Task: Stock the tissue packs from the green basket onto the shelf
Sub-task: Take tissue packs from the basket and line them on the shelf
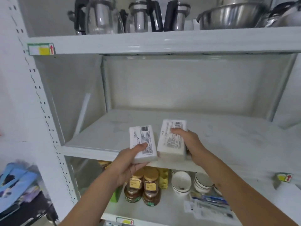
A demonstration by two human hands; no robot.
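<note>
Two white tissue packs with printed labels and barcodes are held over the front edge of the middle shelf point(101, 137). My left hand point(130, 162) grips the left tissue pack point(140, 137) from below, thumb on its top face. My right hand point(187, 141) grips the right tissue pack point(167, 144) at its right side, thumb on the label. The two packs lie side by side, almost touching. The middle shelf holds nothing else. The green basket is out of view.
The top shelf carries glass kettles point(101, 15) and steel bowls point(231, 15). Below the middle shelf stand jars with gold lids point(146, 186), white bowls point(182, 181) and flat packets point(210, 206). A perforated upright point(40, 101) borders the shelves on the left, with blue items point(14, 181) beyond it.
</note>
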